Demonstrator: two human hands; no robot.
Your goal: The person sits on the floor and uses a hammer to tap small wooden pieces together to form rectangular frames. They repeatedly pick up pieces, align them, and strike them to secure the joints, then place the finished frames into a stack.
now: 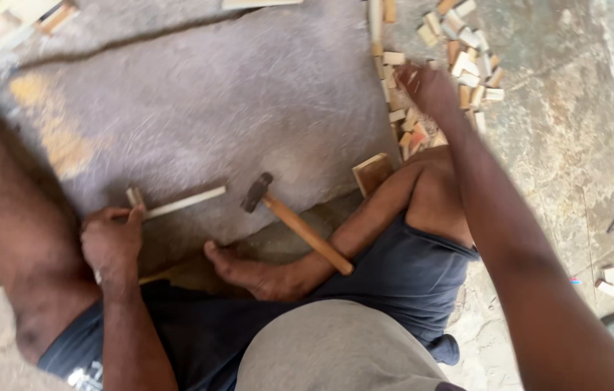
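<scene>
I sit on the ground with my legs folded. My left hand point(113, 237) is closed on the near end of a thin pale wooden strip point(180, 203) that lies on a grey mat point(212, 101), with a small block at its left end. My right hand point(428, 87) reaches far out over a pile of small wooden blocks point(466, 61); motion blur hides whether its fingers grip one. A hammer point(296, 221) with a dark head and wooden handle lies between my hands, its handle resting against my shin.
A flat wooden block point(372, 172) leans beside my knee. Two small white pieces point(607, 281) lie on the stained concrete at right. Wooden frame pieces point(10, 18) sit at the top left. My bare foot point(249, 271) rests under the hammer.
</scene>
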